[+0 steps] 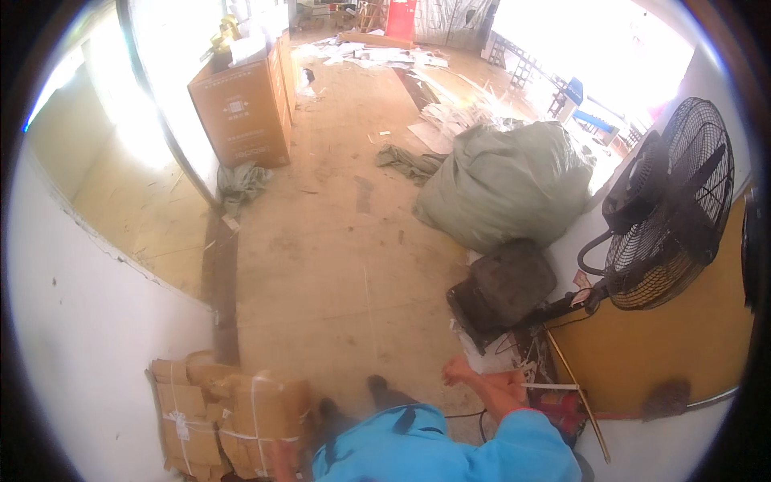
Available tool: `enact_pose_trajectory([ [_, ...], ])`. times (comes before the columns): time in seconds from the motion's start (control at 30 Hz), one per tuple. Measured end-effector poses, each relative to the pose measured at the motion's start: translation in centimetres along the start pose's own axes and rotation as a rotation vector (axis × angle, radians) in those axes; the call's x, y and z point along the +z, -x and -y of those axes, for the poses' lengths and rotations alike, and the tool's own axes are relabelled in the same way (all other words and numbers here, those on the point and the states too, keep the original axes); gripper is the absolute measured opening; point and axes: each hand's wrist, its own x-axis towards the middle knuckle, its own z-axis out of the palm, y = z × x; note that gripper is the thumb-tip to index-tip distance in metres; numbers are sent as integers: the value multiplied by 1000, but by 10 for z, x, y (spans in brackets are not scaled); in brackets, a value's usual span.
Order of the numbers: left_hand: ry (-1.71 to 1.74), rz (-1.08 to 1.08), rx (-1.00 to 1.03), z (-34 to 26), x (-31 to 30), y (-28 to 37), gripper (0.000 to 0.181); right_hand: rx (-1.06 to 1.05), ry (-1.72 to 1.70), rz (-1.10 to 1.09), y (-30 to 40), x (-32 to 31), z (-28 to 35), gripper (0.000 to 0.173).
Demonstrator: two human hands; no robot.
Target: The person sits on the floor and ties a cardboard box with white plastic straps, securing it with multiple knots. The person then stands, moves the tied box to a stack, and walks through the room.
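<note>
My right hand (460, 371) reaches out from a blue sleeve (524, 449), low in the picture and right of centre. It is blurred, with no held object to be made out, and whether its fingers are apart does not show. Near it are a dark plastic object (512, 286) and red items (557, 405) by the wall. My left hand (284, 459) is a blur at the bottom edge, over or beside a bundle of flattened cardboard (256, 403) tied with white strap; its fingers cannot be made out, nor whether it touches the bundle.
A black fan (668, 211) stands at the right, with a brass-coloured rod (578, 391) below. Beyond is a large green-grey sack (512, 181). A big cardboard box (241, 114) stands at the left by a doorway. Scrap sheets (373, 54) lie farther back on the floor.
</note>
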Motion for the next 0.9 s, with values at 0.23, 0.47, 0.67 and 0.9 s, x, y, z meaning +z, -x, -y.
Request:
enact_pose_trajectory([
  [0.23,-93,102,-95,-6,39,29,24,-20,206,148,-8,3,-52,25],
  [0.47,-117,134,-138,0,54,49,23,231,-121,77,3,-16,10,28],
  [0.67,-93,98,-141,-3,54,56,23,135,-79,88,-25,-26,45,27],
  [0.9,-72,68,-177,-12,62,65,23,-40,81,312,-55,-25,64,27],
])
